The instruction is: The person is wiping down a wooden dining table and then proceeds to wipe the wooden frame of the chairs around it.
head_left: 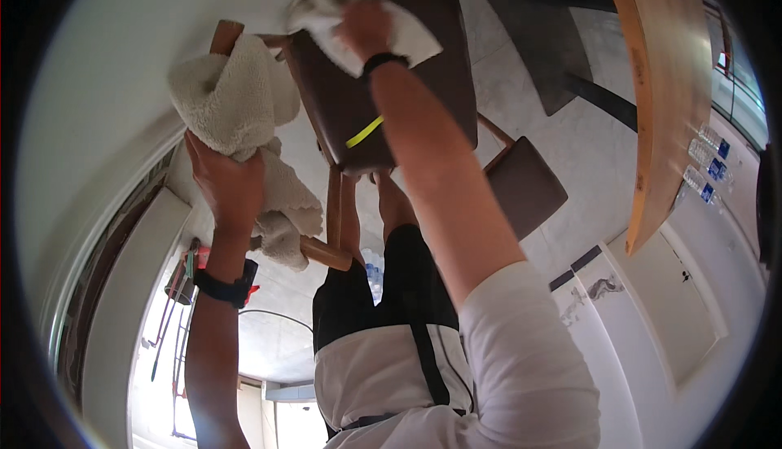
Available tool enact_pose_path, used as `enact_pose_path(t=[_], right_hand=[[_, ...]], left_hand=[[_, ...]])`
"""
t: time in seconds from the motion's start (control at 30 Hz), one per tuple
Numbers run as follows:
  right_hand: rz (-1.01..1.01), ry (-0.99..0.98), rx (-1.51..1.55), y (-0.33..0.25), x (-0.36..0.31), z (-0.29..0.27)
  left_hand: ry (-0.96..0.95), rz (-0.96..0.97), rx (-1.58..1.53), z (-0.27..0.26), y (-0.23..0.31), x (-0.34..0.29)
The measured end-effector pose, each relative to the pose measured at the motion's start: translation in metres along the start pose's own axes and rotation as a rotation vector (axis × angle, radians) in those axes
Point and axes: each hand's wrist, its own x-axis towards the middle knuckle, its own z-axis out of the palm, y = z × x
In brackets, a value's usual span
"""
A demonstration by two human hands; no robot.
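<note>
A chair's dark brown padded seat (342,107) lies in front of me, with a bright yellow-green strip (364,132) across it. My right hand (364,26), slightly blurred, presses a white cloth (419,42) onto the far part of this seat. Along the chair's wooden frame (326,254), at the left, hangs a fluffy beige cloth (232,99). My left hand (228,180) grips that cloth at the frame; its fingertips are mostly hidden from view.
Another brown chair seat (528,187) stands to the right. Beyond it rises a wooden tabletop edge (643,123) over a dark metal base (542,42). Several clear bottles (700,180) are at the far right. A pale wall (106,83) runs close by on the left.
</note>
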Motion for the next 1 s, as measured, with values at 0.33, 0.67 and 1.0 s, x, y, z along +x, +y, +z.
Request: enact_pose_path(t=[0.33,0.67,1.0], right_hand=[[0.248,0.246,0.034,0.106,-0.019,-0.029],[-0.133,-0.088,0.163,-0.068,-0.086,0.035],[-0.595,-0.081,0.026,0.017,-0.146,0.029]], left_hand=[[-0.087,-0.057,0.099,-0.001,0.008,0.001],[-0.023,-0.049,0.091,0.002,0.011,0.001],[0.043,0.063,-0.024,0.000,-0.002,0.000]])
